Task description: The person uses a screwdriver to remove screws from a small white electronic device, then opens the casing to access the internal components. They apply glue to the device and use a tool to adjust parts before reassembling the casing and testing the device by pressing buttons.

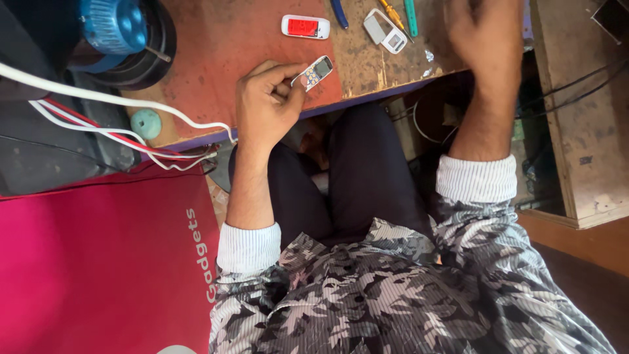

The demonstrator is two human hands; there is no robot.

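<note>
My left hand (267,105) pinches a tiny white phone (317,71) with a small screen and coloured keypad, holding it over the near edge of the worn red-brown worktop (223,39). My right hand (488,36) is blurred above the worktop's right part, fingers apart, holding nothing that I can see. Further back lie a white phone part with a red inside (305,27) and a white phone frame (386,31).
Screwdrivers and tools with blue, yellow and teal handles (400,13) lie at the far edge. A blue fan-like device (118,26) sits at the left, with white and red wires (111,128) trailing. A round teal knob (145,123), a pink board (98,262) and a wooden shelf (583,118) surround me.
</note>
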